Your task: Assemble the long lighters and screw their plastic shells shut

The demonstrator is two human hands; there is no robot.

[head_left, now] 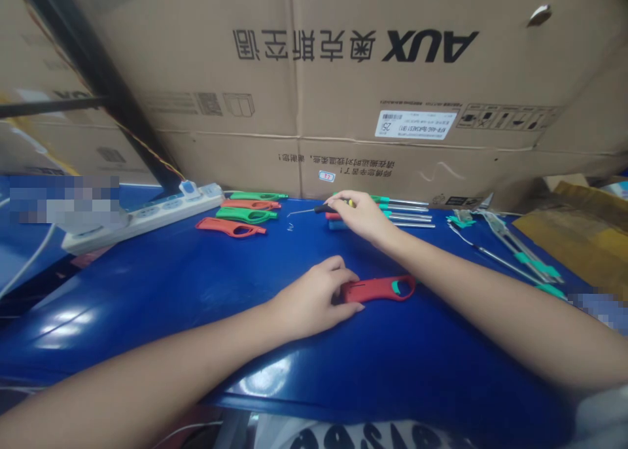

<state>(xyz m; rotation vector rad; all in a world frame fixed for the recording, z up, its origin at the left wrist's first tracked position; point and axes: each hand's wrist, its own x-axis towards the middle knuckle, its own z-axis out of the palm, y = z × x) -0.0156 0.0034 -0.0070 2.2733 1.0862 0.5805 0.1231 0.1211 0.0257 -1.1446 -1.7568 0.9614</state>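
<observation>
RH (357,215) pinching blk tool (324,208); LH (321,298) gripping red casing (375,289) on tbl (216,279). Step: prob. tool pickup or put-down, can't tell; next needs steady LH.

Here's your glossy blue tabletop (161,285): white power strip (164,213) at left, green and orange casings (240,213) beside it, metal rods (412,224) further along, silver-and-green parts (544,267) off right, a red casing (367,290) nearer you.

Carton (338,95), far edge of desk (196,285): inverted "AUX 奥克斯空调" | its white label (416,126): inverted "25" | left carton (39,63): "AUX"
</observation>
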